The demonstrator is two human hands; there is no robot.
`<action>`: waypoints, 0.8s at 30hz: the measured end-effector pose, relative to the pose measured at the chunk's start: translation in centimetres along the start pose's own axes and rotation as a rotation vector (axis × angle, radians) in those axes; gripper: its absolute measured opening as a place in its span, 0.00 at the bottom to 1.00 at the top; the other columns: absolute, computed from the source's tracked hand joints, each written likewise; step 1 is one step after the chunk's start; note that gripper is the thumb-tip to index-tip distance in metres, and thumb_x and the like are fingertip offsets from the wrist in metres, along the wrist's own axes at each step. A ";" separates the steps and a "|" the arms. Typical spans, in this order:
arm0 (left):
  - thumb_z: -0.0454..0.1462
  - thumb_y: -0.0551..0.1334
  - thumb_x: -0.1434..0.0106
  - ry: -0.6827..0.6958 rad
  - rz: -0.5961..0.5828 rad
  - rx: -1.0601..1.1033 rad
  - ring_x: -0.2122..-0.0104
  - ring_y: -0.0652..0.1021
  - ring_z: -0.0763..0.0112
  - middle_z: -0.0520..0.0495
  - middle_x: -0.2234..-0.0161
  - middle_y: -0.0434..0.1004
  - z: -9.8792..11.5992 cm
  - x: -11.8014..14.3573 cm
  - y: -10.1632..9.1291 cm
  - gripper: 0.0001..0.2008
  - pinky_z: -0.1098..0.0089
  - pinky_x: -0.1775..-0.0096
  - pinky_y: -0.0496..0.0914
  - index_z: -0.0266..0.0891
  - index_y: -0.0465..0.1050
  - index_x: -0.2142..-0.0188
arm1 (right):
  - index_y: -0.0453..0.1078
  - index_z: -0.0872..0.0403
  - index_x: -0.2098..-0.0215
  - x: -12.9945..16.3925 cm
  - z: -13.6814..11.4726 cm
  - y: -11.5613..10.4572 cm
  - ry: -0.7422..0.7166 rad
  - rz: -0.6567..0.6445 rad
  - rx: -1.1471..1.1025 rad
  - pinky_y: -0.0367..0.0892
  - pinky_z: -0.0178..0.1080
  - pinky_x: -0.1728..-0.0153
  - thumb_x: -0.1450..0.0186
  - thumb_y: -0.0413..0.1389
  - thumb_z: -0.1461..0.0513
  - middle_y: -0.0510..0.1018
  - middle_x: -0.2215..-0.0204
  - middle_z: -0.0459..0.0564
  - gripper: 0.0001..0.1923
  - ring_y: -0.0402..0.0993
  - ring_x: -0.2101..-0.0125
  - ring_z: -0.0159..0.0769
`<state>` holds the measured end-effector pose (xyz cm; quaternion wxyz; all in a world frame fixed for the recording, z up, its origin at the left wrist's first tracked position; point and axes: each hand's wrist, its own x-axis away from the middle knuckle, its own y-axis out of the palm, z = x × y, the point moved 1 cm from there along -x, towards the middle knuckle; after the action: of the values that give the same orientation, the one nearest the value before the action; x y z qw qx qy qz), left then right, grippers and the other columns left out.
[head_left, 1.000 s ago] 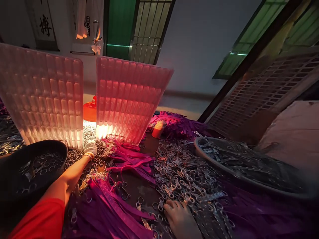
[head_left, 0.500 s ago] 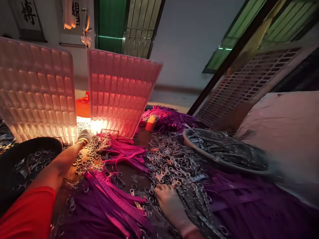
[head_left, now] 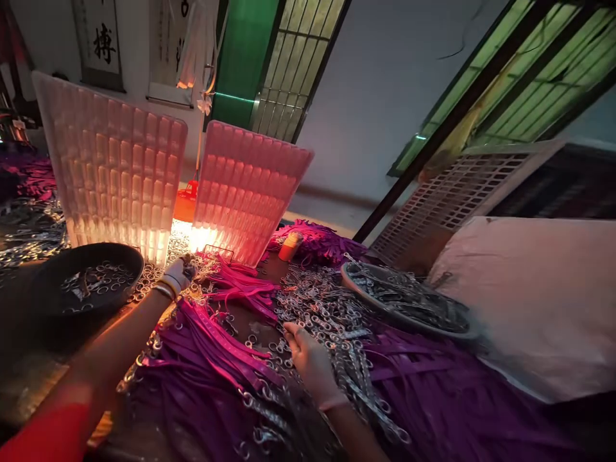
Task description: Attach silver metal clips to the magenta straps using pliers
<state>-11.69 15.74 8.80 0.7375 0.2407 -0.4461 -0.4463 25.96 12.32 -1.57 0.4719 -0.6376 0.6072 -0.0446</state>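
1. My right hand (head_left: pixel 310 359) rests flat, fingers spread, on the metal rings (head_left: pixel 332 314) heaped on the bench.
2. My gloved left hand (head_left: pixel 177 276) pinches rings beside the purple straps (head_left: pixel 226 340).

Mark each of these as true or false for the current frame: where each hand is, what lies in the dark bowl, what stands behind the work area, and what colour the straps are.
1. The left hand is out near the lit base of the translucent trays, among metal rings. True.
2. The right hand is lifted clear above the table. False: it rests on the pile of metal rings and clips.
3. The dark bowl at the left holds metal rings. True.
4. The straps on the table are green. False: they are purple and pink.
5. Only one translucent tray stands upright. False: two stand side by side.
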 end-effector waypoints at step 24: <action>0.33 0.57 0.35 -0.402 -0.279 0.256 0.78 0.74 0.71 0.50 0.79 0.71 -19.2 -2.2 1.8 0.07 0.72 0.75 0.72 0.35 0.73 0.68 | 0.71 0.51 0.54 -4.8 -9.2 4.2 0.177 -0.072 -0.175 0.69 0.40 0.56 0.35 0.55 0.62 0.79 0.61 0.48 0.11 0.75 0.61 0.38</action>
<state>5.44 17.69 -0.13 0.5291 0.2975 -0.5987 -0.5226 15.85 11.93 3.26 0.3573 -0.6913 0.6247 -0.0644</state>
